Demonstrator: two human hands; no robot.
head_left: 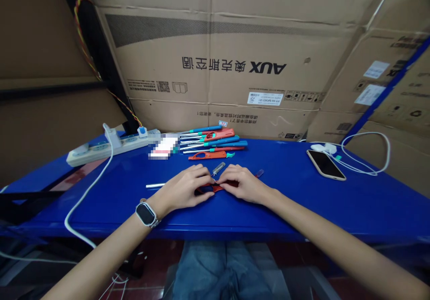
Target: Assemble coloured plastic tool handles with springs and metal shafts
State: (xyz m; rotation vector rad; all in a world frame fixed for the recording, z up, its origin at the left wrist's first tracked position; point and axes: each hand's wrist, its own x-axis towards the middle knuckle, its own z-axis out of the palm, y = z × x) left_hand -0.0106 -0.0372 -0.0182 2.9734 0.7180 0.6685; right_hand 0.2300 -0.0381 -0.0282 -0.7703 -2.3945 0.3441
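Note:
Both my hands rest on the blue table (302, 192) and pinch a red long-nosed lighter (215, 189) between them. My left hand (188, 185), with a smartwatch (146, 214) on its wrist, has its fingers closed on the lighter's left part; the metal nozzle (155, 185) sticks out to the left. My right hand (242, 183) is closed on the lighter's right end. A small clear part (218, 168) lies just beyond my fingers.
A row of several blue and red lighters (215, 141) lies at the table's back. A white power strip (110, 145) with a cable sits at back left, a phone (325, 164) on a white charging cable at right. Cardboard boxes (235, 58) stand behind.

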